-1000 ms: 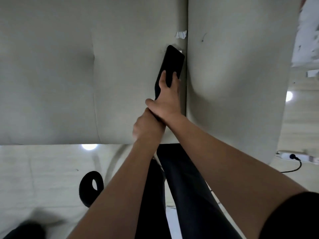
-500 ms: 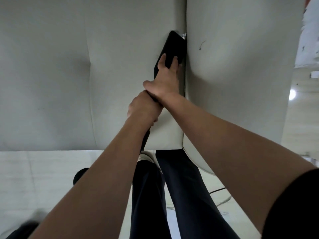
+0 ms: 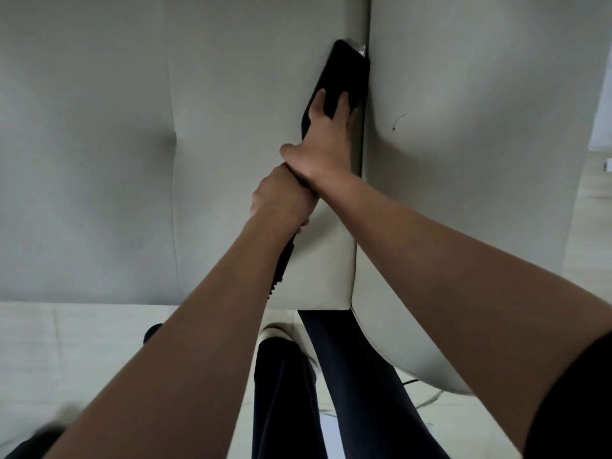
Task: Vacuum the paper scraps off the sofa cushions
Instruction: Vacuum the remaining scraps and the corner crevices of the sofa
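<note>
The black vacuum nozzle [image 3: 344, 71] lies on the light grey sofa cushion [image 3: 99, 144], its tip pushed into the seam beside the right cushion [image 3: 480, 160]. A small white paper scrap [image 3: 361, 49] peeks out at the nozzle's far tip. My right hand [image 3: 323, 144] lies on top of the nozzle, fingers stretched forward over it and thumb hooked round its left edge. My left hand [image 3: 281, 197] grips the black wand just behind, and part of the ribbed wand [image 3: 281, 270] shows below my wrist.
The sofa's front edge runs across the middle of the view, with pale floor [image 3: 66, 352] below it. My legs in dark trousers [image 3: 331, 392] stand against the cushion edge. A dark object [image 3: 150, 332] sits on the floor at the left, and a cable [image 3: 427, 400] lies at the right.
Both hands pushed the nozzle forward along the seam, onto the white scraps near the top of it. Most of the scraps are now under the nozzle's tip.
</note>
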